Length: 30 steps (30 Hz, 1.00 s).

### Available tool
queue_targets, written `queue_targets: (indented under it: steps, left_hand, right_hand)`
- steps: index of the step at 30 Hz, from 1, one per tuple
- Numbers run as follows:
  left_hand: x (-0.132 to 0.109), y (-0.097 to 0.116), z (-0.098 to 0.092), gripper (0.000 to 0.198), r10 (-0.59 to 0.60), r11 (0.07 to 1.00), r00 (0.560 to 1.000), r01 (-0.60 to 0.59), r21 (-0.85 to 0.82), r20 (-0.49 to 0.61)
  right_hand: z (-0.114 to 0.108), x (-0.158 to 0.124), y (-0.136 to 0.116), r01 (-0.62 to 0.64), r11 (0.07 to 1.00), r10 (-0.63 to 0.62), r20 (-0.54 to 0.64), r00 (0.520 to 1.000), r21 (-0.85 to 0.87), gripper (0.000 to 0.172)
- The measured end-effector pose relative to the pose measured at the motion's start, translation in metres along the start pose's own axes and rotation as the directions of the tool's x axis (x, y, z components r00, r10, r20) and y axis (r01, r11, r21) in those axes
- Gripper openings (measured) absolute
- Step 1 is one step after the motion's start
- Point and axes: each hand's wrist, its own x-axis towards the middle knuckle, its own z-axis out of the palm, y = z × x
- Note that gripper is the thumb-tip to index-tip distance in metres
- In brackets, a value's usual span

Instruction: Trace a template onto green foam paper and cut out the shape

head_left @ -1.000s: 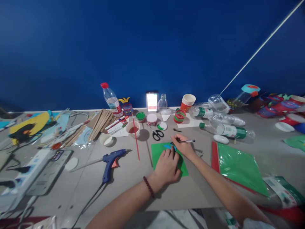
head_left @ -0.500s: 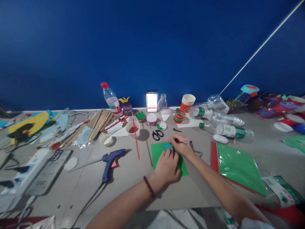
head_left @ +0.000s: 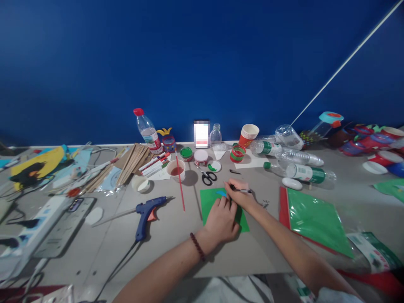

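Observation:
A green sheet of paper (head_left: 208, 201) lies flat on the table in front of me. On its upper part rests a small blue paper piece (head_left: 221, 193), partly covered by my fingers. My left hand (head_left: 221, 219) lies flat across the sheet, its fingers stretched forward to the blue piece and pressing it down. My right hand (head_left: 241, 195) is closed around a pen (head_left: 242, 190), with the tip end down by the blue piece. The exact contact of the tip is hidden by the fingers. The pen's cap (head_left: 235, 171) lies beyond the sheet.
Scissors (head_left: 208, 178) and a paint-water cup (head_left: 176, 170) with a red brush (head_left: 180, 185) stand beyond the sheet. A blue glue gun (head_left: 147, 216) lies left. To the right are a green paper pack (head_left: 318, 221) and plastic bottles (head_left: 307, 173). A power strip (head_left: 34, 233) sits far left.
My right hand and the pen have shifted very slightly, with the pen's back end a little lower. The left hand keeps its place on the sheet.

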Motion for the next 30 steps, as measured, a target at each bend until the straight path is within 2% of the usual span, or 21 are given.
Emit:
queue_targets:
  steps: [8,30]
  left_hand:
    - [0.0005,-0.0001,0.0045,0.054,0.005,1.0,1.0,-0.004,0.024,-0.013]
    - [0.0006,0.0011,0.002,0.049,0.008,0.997,1.0,-0.007,0.078,-0.009]
  right_hand:
    - [-0.0032,-0.0016,-0.0021,-0.006,1.0,0.006,0.012,1.0,-0.004,0.036]
    - [-0.0047,-0.0045,-0.003,0.02,1.0,-0.02,-0.026,0.999,-0.007,0.034]
